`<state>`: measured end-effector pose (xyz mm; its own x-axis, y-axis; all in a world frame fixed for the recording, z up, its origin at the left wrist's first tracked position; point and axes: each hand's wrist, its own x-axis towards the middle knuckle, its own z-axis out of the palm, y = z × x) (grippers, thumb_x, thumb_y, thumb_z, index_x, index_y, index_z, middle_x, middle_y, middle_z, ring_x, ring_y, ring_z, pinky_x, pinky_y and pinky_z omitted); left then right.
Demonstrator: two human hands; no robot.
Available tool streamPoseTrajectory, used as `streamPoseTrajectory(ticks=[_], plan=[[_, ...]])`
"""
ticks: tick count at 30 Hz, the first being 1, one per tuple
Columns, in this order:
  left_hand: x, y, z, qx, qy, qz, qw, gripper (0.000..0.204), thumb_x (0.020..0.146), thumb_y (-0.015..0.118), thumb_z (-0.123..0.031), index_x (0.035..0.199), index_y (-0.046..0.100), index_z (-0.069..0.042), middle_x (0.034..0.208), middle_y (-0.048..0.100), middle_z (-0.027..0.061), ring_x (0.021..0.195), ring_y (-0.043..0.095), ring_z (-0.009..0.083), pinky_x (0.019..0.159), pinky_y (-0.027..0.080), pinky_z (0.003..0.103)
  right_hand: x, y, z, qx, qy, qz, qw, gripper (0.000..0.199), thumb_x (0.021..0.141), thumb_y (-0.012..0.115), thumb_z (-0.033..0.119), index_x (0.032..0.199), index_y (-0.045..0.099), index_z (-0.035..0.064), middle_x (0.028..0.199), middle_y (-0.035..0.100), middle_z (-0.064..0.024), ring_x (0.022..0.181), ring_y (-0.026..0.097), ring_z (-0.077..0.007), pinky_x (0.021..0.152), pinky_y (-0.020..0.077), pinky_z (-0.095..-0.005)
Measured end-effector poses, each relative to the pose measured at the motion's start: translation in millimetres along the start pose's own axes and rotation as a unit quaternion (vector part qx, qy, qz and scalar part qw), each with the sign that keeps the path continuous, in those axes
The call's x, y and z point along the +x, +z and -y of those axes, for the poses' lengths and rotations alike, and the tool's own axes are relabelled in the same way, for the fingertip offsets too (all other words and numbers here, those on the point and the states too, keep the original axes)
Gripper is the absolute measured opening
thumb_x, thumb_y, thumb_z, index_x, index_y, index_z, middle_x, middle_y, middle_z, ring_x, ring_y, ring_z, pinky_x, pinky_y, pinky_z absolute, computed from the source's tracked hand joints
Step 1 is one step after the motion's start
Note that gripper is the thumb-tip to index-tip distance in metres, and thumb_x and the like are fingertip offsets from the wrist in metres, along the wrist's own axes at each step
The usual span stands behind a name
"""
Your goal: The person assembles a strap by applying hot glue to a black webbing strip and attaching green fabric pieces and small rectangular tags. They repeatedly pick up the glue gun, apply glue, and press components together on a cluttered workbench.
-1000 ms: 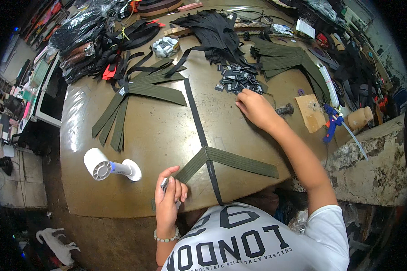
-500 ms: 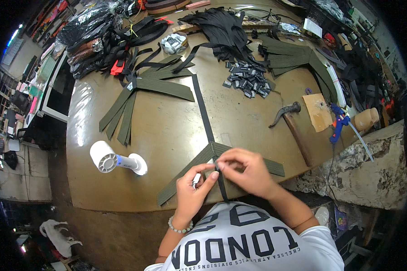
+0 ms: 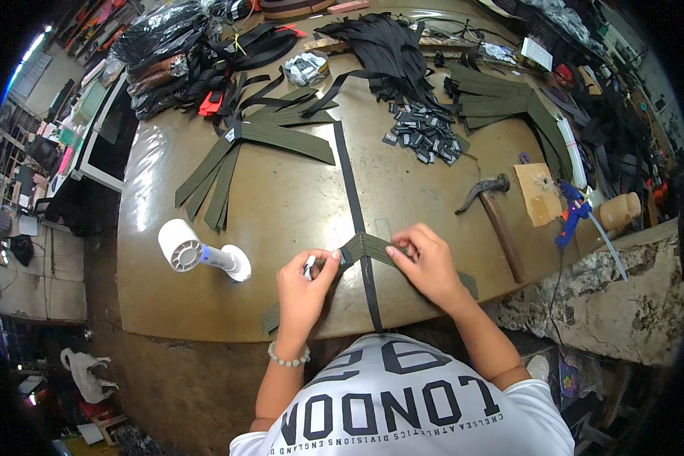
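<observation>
Both hands are down at the near edge of the brown worktable (image 3: 296, 205), working the same piece; the left hand (image 3: 302, 292) is closed, fingers curled round a small pale tool whose tip pokes out above the knuckles, thumb pressed to the left end of the folded olive webbing strap (image 3: 368, 247); the right hand (image 3: 427, 266) lies over the strap's right part, fingers bent and pinching the fold flat against the tabletop; the strap sits peaked like a shallow roof across a long black webbing strip (image 3: 355, 205) that runs straight from the near edge toward the far side, and the olive ends trail off to lower left and lower right; a beaded bracelet (image 3: 288, 357) circles the left wrist; just left of the left hand rests a white handheld fan (image 3: 201, 253), lying on its side, near but not touching; off to the right, well apart from the right hand, lies a hammer (image 3: 498, 213), with a blue glue gun (image 3: 571, 219) beyond it near the table's edge; farther back, a scatter of black buckles (image 3: 425, 133) sits beside the black strip, and a fan of olive webbing pieces (image 3: 239, 156) spreads on the left side.
</observation>
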<state>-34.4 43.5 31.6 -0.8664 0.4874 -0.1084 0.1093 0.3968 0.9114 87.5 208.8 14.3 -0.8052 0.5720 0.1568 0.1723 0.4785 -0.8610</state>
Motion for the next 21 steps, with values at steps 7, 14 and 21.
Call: streamPoseTrajectory(ticks=[7, 14, 21], plan=[[8.8, 22.5, 4.8, 0.212, 0.090, -0.003, 0.973, 0.027, 0.083, 0.076, -0.028, 0.081, 0.070, -0.002, 0.064, 0.065, 0.0157, 0.054, 0.060, 0.0253, 0.053, 0.045, 0.035, -22.7, 15.9, -10.0, -0.018, -0.019, -0.036, 0.999, 0.011, 0.081, 0.072, 0.004, 0.090, 0.066, 0.0020, 0.086, 0.059, -0.0104, 0.074, 0.060, -0.0256, 0.067, 0.0494, -0.0345], [-2.1, 23.8, 7.0, 0.207, 0.139, -0.014, 0.968, 0.024, 0.085, 0.073, -0.029, 0.098, 0.070, -0.009, 0.068, 0.065, 0.0140, 0.056, 0.062, 0.0285, 0.055, 0.046, 0.038, -43.2, 5.2, -1.6, -0.053, -0.095, 0.022, 0.994, 0.016, 0.079, 0.070, 0.004, 0.094, 0.063, 0.0039, 0.097, 0.056, -0.0120, 0.093, 0.057, -0.0305, 0.082, 0.0477, -0.0391], [-5.9, 25.5, 7.5, 0.204, 0.125, -0.021, 0.971, 0.024, 0.086, 0.071, -0.028, 0.103, 0.071, -0.011, 0.070, 0.066, 0.0128, 0.056, 0.061, 0.0248, 0.055, 0.046, 0.036, -64.0, 9.3, 15.8, -0.092, -0.220, 0.127, 0.963, 0.033, 0.073, 0.070, 0.006, 0.103, 0.059, 0.0065, 0.111, 0.050, -0.0137, 0.104, 0.053, -0.0332, 0.088, 0.0479, -0.0411]])
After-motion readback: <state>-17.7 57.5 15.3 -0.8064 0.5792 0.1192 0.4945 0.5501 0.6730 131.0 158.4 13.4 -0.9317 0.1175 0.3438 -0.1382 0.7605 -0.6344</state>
